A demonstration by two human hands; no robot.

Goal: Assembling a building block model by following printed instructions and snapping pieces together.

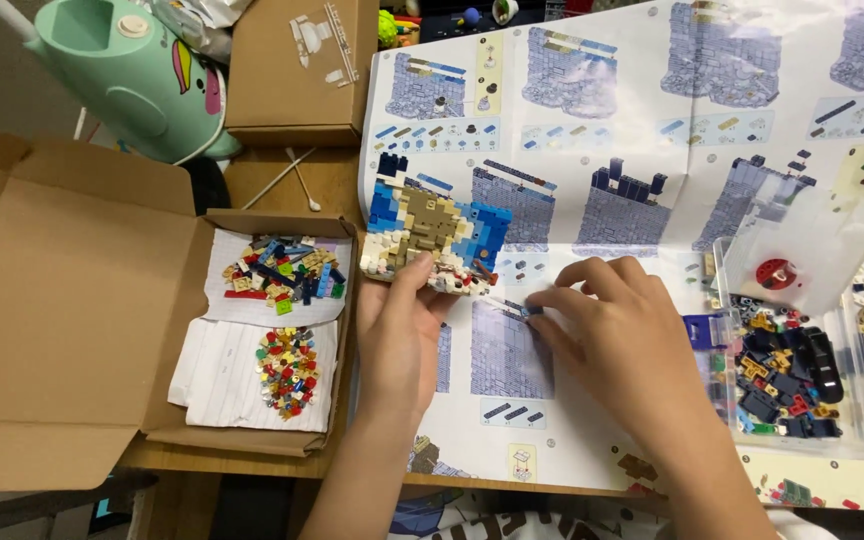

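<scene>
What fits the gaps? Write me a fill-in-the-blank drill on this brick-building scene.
1. The left hand steadies the brick model on the ____ sheet.
2. The right hand pinches a small ____ piece.
3. The open cardboard box lies to the model's ____.

Missing words: instruction; blue; left

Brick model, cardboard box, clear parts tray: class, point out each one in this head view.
Brick model (432, 235), head view, tan middle.
Cardboard box (62, 290), head view, bare open flap.
Clear parts tray (727, 350), head view, left wall.

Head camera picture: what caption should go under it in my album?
Left hand steadies a blue-and-tan brick model on the instruction sheet while right hand pinches a small brick.
</scene>
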